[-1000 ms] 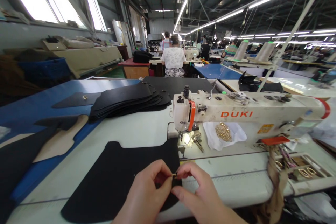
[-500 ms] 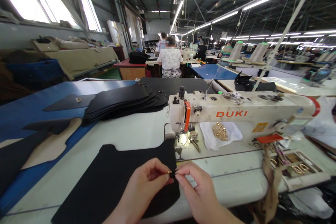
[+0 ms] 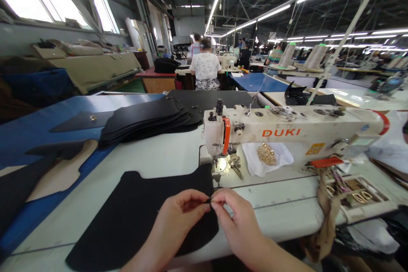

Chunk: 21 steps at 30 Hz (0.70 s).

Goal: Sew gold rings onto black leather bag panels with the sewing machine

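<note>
Tiny dark piece [image 3: 208, 200] between left hand [image 3: 177, 216] and right hand [image 3: 236, 213]

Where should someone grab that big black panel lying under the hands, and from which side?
The black panel is probably best pinched at its slanted left edge, coming from the left: it lies flat and thin on the pale tabletop, and that edge is uncovered, while the left hand and right hand meet near its right edge.

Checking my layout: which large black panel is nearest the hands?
The single panel at the pale table's near edge; the others lie farther left or behind.
</note>
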Motion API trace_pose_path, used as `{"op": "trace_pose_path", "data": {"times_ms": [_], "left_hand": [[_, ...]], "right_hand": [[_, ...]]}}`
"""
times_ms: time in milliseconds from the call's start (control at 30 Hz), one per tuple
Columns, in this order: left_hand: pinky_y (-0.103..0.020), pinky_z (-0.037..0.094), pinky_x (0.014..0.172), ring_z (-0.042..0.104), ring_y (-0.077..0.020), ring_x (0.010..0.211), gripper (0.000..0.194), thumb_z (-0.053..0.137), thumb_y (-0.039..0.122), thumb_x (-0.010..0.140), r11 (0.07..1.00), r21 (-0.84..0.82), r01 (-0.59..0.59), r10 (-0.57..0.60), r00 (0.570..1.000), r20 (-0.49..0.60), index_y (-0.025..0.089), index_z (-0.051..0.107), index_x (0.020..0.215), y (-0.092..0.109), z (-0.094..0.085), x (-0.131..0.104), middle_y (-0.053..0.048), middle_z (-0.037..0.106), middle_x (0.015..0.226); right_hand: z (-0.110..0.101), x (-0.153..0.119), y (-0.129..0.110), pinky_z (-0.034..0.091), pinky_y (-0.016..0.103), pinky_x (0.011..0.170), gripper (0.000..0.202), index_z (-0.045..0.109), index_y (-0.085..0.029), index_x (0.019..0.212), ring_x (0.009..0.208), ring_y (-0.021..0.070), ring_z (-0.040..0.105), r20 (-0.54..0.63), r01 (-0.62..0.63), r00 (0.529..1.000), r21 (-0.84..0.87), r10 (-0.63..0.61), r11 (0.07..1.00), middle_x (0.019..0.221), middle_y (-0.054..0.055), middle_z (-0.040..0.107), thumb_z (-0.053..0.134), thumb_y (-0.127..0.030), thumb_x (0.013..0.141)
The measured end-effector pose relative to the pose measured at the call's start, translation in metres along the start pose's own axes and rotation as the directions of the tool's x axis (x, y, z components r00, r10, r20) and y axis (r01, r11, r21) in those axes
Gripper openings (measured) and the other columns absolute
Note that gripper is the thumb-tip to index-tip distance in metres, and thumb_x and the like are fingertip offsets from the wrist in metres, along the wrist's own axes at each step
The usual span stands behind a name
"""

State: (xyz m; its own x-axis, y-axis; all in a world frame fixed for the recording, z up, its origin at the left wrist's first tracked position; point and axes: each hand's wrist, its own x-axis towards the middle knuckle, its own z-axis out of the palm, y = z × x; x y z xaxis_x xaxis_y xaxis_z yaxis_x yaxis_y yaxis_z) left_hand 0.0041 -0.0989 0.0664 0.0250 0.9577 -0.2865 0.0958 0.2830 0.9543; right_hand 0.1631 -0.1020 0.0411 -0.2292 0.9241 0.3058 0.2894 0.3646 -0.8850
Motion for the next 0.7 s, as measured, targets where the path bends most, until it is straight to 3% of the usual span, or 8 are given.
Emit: {"op": "trace_pose_path", "data": {"times_ms": [133, 267, 467, 700], "left_hand": [[-0.024, 0.048, 0.065, 0.064, -0.0173, 0.067, 0.016, 0.075, 0.027, 0.058, 1.0, 0.002, -0.009, 0.009, 1.0, -0.015, 0.017, 0.068, 0.069, 0.0011, 0.0006, -0.0006, -0.001, 0.07, 0.065], [-0.023, 0.048, 0.063, 0.063, -0.0166, 0.064, 0.016, 0.075, 0.027, 0.056, 1.0, 0.015, -0.012, 0.012, 0.999, -0.043, 0.017, 0.068, 0.067, 0.0028, 0.0022, -0.0006, -0.001, 0.07, 0.063], [-0.025, 0.049, 0.064, 0.065, -0.0182, 0.065, 0.017, 0.073, 0.029, 0.059, 0.998, 0.056, -0.013, 0.014, 1.0, -0.011, 0.017, 0.069, 0.07, 0.0057, 0.0026, 0.0005, -0.002, 0.072, 0.066], [-0.026, 0.05, 0.066, 0.067, -0.0198, 0.066, 0.016, 0.073, 0.03, 0.061, 0.997, 0.071, -0.011, 0.01, 1.0, 0.017, 0.017, 0.069, 0.069, 0.0071, -0.0002, 0.0022, -0.003, 0.073, 0.068]], "right_hand": [[0.0015, -0.0002, 0.0055, 0.048, 0.028, 0.075, 0.005, 0.058, -0.022, 0.086, 0.079, 0.0165, 0.064, 0.005, -0.147, 0.989, 0.166, 0.148, 0.975, 0.083, 0.003, 0.068, 0.054, -0.021, 0.082], [0.0012, 0.0004, 0.01, 0.05, 0.03, 0.08, 0.021, 0.058, -0.021, 0.095, 0.084, 0.0187, 0.067, 0.038, -0.264, 0.963, 0.352, 0.268, 0.898, 0.087, 0.004, 0.071, 0.061, -0.021, 0.075], [-0.0015, 0.0045, 0.009, 0.051, 0.026, 0.065, 0.008, 0.068, -0.019, 0.075, 0.067, 0.0161, 0.065, 0.102, -0.337, 0.941, 0.369, 0.323, 0.866, 0.07, 0.002, 0.069, 0.061, -0.024, 0.075], [0.0004, 0.0067, 0.0073, 0.051, 0.024, 0.061, 0.01, 0.068, -0.019, 0.072, 0.063, 0.0144, 0.064, 0.122, -0.367, 0.93, 0.402, 0.348, 0.839, 0.067, 0.0, 0.068, 0.062, -0.026, 0.074]]}}
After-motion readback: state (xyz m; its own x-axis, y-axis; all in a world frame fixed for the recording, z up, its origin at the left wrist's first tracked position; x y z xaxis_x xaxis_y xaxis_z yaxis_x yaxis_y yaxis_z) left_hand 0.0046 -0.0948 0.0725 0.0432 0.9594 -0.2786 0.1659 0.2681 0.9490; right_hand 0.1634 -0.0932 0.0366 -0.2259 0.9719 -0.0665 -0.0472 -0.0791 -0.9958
